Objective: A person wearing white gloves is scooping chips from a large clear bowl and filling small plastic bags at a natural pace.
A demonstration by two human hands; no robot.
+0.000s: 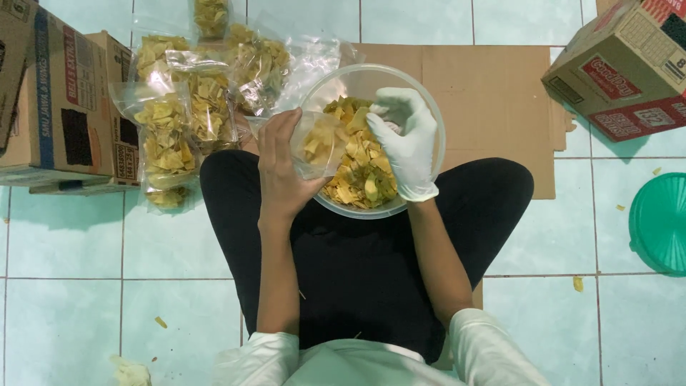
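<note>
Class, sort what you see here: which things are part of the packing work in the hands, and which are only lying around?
In use:
left hand holding a clear bag
gloved right hand in the chips
clear bowl
filled bags

Lying about:
cardboard boxes
green lid
flat cardboard sheet
crumbs on the tiled floor

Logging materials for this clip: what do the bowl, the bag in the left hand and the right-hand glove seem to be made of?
Bowl: looks like clear plastic, glossy, since the cardboard shows through its wall.
Bag in the left hand: thin clear plastic film, crinkled and shiny, with the chips visible inside.
Glove on the right hand: white, matte and close-fitting, probably latex or similar; the exact kind cannot be told.
</note>
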